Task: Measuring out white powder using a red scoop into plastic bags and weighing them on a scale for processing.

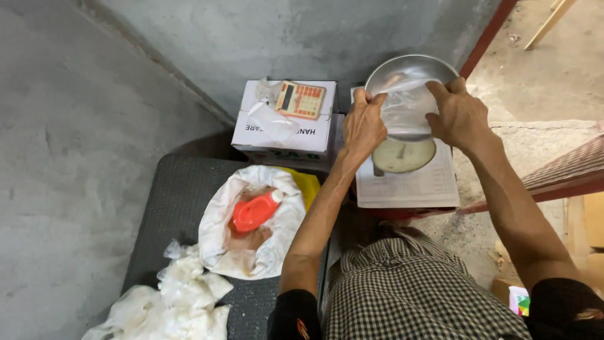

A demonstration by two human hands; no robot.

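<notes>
Both hands, left hand (363, 126) and right hand (458, 114), pinch a clear plastic bag (406, 101), seemingly empty, over the scale pan (409, 66) at one o'clock.

From my remote view the scene was lit by soft, even daylight, brightest at the upper right, with faint shadows, mild glare on the metal bowl (410, 75), and slight wide-angle bending at the edges.

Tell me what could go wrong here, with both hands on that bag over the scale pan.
The clear bag is thin and stretched between the left hand and right hand; it might tear or slip. The pan sits loose-looking on the scale and could tip. The open sack with the orange scoop beside the elbow could get knocked.
</notes>
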